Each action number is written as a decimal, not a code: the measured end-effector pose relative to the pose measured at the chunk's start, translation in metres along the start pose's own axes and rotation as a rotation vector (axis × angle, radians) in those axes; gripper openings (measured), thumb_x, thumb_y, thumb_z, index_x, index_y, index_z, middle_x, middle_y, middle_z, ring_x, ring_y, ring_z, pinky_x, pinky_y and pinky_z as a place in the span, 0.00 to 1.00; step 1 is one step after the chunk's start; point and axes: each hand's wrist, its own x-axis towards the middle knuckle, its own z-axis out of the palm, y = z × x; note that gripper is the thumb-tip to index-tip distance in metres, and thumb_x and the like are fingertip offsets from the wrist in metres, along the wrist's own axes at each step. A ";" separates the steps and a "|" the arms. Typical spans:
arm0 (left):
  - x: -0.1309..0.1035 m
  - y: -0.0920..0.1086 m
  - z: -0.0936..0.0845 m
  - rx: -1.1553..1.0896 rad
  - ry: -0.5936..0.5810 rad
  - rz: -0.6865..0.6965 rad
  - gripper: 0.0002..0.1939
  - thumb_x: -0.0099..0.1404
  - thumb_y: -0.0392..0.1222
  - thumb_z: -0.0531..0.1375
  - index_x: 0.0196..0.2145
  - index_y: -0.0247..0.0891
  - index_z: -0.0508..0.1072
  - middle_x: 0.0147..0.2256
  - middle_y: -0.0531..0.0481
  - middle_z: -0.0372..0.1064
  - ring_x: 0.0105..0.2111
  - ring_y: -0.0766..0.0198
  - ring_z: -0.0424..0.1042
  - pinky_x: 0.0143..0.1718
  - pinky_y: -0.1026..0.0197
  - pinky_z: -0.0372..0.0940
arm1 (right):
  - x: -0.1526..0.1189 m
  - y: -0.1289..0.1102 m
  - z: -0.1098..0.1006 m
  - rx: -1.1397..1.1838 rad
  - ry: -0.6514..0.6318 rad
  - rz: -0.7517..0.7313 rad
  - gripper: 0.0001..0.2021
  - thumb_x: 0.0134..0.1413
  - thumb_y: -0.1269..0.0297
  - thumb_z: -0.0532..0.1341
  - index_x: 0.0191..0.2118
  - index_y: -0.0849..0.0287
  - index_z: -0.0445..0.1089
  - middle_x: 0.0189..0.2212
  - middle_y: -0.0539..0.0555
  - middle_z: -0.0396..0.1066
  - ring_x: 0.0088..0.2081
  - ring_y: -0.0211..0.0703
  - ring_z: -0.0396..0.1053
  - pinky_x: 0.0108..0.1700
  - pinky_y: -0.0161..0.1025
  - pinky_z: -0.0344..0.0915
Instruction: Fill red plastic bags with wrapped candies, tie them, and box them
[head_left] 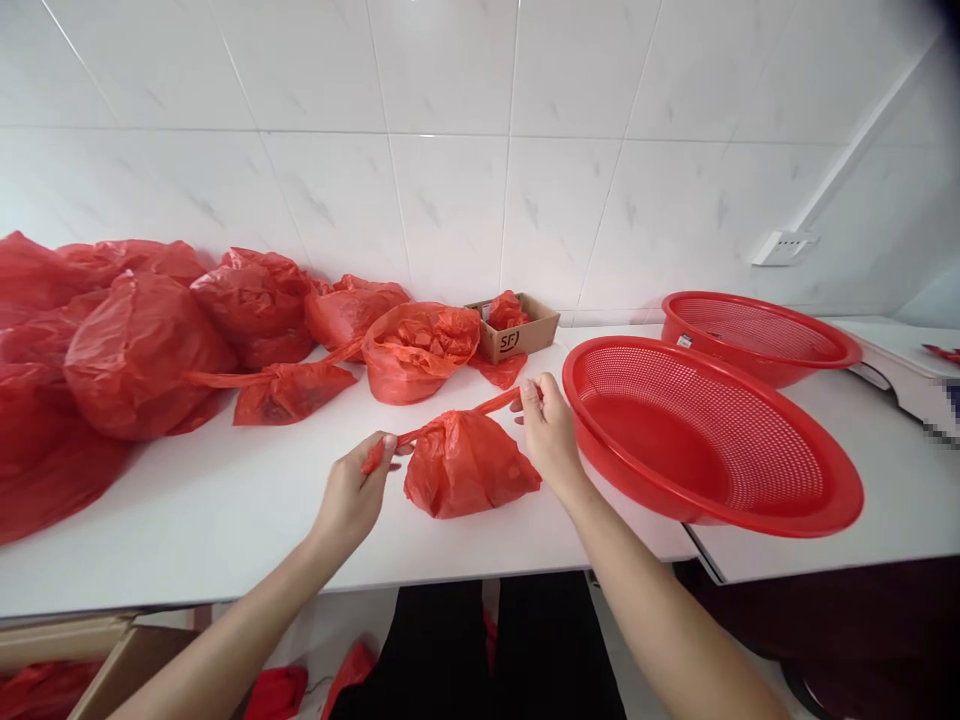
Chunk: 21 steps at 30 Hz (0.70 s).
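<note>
A filled red plastic bag rests on the white table in front of me, its neck gathered and its two handles drawn out to either side. My left hand pinches one handle at the bag's left. The other handle is gripped by my right hand, up and to the right of the bag, close to the rim of a red perforated basket. What the bag contains is hidden by the plastic. A smaller tied red bag lies behind my left hand, and an open-topped red bag sits behind the held one.
Several full red bags crowd the table's left side. By the wall stands a small cardboard box holding red plastic. A second red basket is at the back right, near a white device. Below left is an open carton.
</note>
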 end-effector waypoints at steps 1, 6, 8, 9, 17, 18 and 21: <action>-0.002 -0.001 0.010 -0.019 0.062 0.014 0.21 0.70 0.57 0.47 0.36 0.39 0.71 0.39 0.47 0.72 0.40 0.60 0.72 0.43 0.58 0.68 | -0.003 0.001 0.009 -0.074 0.022 0.000 0.15 0.66 0.52 0.44 0.33 0.54 0.56 0.28 0.49 0.69 0.32 0.42 0.68 0.31 0.36 0.57; 0.000 -0.002 0.054 0.050 0.189 -0.013 0.20 0.72 0.55 0.40 0.34 0.42 0.62 0.28 0.54 0.64 0.28 0.64 0.67 0.30 0.64 0.63 | -0.017 0.006 0.039 -0.357 -0.084 -0.008 0.15 0.68 0.55 0.41 0.38 0.53 0.59 0.28 0.49 0.70 0.28 0.42 0.66 0.28 0.35 0.48; 0.005 -0.006 0.059 0.118 0.183 -0.041 0.18 0.72 0.54 0.40 0.32 0.43 0.59 0.23 0.56 0.59 0.23 0.65 0.62 0.26 0.65 0.59 | -0.018 0.013 0.039 -0.436 -0.125 -0.002 0.15 0.69 0.56 0.40 0.40 0.54 0.60 0.25 0.48 0.69 0.26 0.41 0.64 0.27 0.35 0.45; 0.008 -0.010 0.057 0.160 0.166 -0.051 0.18 0.72 0.54 0.40 0.32 0.43 0.59 0.22 0.57 0.58 0.22 0.65 0.61 0.26 0.65 0.58 | -0.018 0.017 0.036 -0.477 -0.138 0.006 0.15 0.69 0.56 0.41 0.40 0.54 0.60 0.24 0.48 0.69 0.25 0.41 0.64 0.27 0.35 0.45; 0.032 -0.037 0.036 0.614 -0.105 -0.089 0.12 0.66 0.44 0.48 0.37 0.45 0.71 0.26 0.49 0.71 0.25 0.55 0.68 0.27 0.60 0.54 | 0.000 0.055 0.022 -0.690 -0.246 0.123 0.13 0.68 0.56 0.44 0.40 0.52 0.63 0.25 0.48 0.71 0.26 0.41 0.65 0.27 0.35 0.45; 0.035 -0.038 0.038 0.664 -0.122 -0.095 0.13 0.66 0.45 0.48 0.38 0.45 0.72 0.28 0.47 0.73 0.26 0.53 0.70 0.28 0.59 0.54 | 0.002 0.060 0.024 -0.698 -0.262 0.133 0.12 0.67 0.56 0.46 0.39 0.52 0.64 0.26 0.49 0.71 0.27 0.41 0.66 0.27 0.35 0.45; 0.045 -0.040 0.044 0.773 -0.163 -0.098 0.17 0.66 0.46 0.47 0.42 0.46 0.73 0.34 0.44 0.76 0.31 0.49 0.73 0.30 0.57 0.57 | 0.009 0.071 0.030 -0.722 -0.299 0.162 0.11 0.65 0.57 0.50 0.36 0.53 0.65 0.30 0.50 0.74 0.31 0.42 0.68 0.28 0.36 0.46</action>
